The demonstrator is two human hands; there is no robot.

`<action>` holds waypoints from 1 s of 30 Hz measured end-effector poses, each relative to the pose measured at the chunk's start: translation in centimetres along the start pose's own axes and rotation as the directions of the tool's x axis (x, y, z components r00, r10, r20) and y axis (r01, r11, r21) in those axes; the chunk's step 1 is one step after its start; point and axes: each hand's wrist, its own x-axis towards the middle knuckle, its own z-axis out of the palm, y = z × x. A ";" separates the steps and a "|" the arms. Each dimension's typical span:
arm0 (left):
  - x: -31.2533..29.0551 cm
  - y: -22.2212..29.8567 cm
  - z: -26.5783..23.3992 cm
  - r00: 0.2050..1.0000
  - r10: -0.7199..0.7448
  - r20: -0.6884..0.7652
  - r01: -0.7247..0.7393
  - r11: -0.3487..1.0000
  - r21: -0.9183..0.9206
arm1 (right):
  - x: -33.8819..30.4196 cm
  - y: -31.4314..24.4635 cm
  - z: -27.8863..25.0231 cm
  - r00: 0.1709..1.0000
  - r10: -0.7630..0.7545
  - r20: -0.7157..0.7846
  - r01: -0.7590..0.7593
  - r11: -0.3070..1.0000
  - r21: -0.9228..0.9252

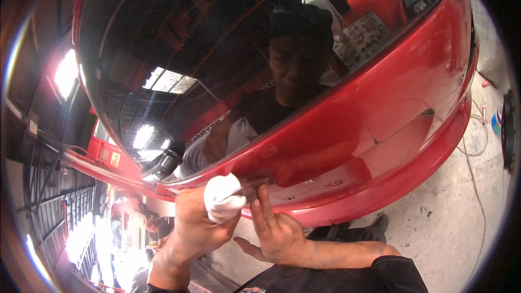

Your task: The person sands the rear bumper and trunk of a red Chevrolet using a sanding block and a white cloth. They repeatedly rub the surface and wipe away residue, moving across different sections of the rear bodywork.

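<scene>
Left hand [195, 220] tight round white cloth [223, 201], right hand [279, 233] loose by red bumper edge [325, 213], floor [439, 211] rightward.

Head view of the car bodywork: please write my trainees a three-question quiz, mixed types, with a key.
1. Which hand holds the white cloth? A) left B) right C) both
2. True or false: the right hand is clenched in a fist.
3. Fill in: the body panel beside the dark glass is ____ in colour.

Key: 1. A, the left hand; 2. False; 3. red.
</scene>
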 end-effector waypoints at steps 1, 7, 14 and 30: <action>0.0 -0.1 0.1 1.000 -0.009 0.025 0.009 1.000 -0.001 | -0.5 0.1 0.1 1.000 0.005 0.007 -0.005 1.000 -0.005; -1.1 -1.8 0.5 0.999 0.011 -0.043 -0.015 0.995 -0.103 | 0.0 -0.9 -1.8 0.987 0.073 0.146 -0.063 0.995 -0.072; -12.4 -3.1 4.3 0.641 -0.600 -0.479 0.136 0.703 -0.697 | -0.1 0.3 -8.0 0.981 -0.176 0.084 0.193 0.822 -0.535; -22.2 -7.7 17.5 0.546 -0.832 0.100 0.298 0.081 -0.951 | 2.3 4.9 -6.3 0.816 -0.175 0.551 0.569 0.408 -0.714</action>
